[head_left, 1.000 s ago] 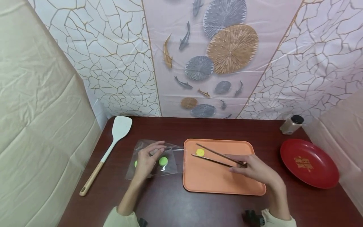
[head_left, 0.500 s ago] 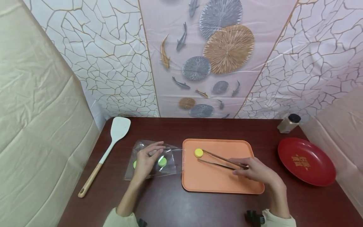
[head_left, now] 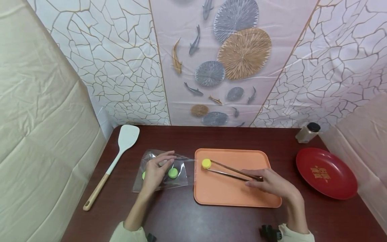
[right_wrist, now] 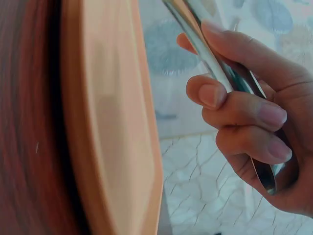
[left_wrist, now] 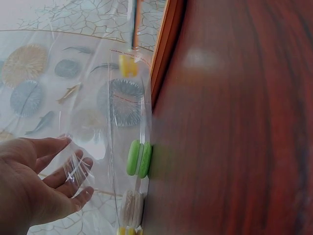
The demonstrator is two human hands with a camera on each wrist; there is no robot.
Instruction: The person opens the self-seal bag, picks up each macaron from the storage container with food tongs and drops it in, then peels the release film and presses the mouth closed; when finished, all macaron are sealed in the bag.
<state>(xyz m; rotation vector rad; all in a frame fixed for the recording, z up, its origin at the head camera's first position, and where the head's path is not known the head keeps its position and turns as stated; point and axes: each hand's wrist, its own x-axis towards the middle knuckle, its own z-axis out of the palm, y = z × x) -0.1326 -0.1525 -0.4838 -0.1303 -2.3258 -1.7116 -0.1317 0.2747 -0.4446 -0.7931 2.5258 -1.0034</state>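
My left hand (head_left: 155,172) pinches the upper film of a clear plastic bag (head_left: 183,179) lying on the table, its mouth lying over the left edge of the orange tray (head_left: 229,191). Inside the bag are a green macaron (left_wrist: 139,159), a pale macaron (left_wrist: 131,209) and part of a yellow one (left_wrist: 128,231), lower in the left wrist view. My right hand (head_left: 272,183) grips metal tongs (head_left: 231,172). Their tips are right at the edge of a yellow macaron (head_left: 206,163), which is at the tray's left side by the bag's mouth.
A white spatula (head_left: 128,136) with a wooden handle lies at the left. At the right is a red oval plate (head_left: 326,173), with a black-capped jar (head_left: 308,132) behind it. Patterned cloth (head_left: 187,101) hangs behind the table (head_left: 199,222).
The tongs first slid right, then back left, their tips drawing closer together. The yellow macaron has moved left toward the bag. My left hand stays in place.
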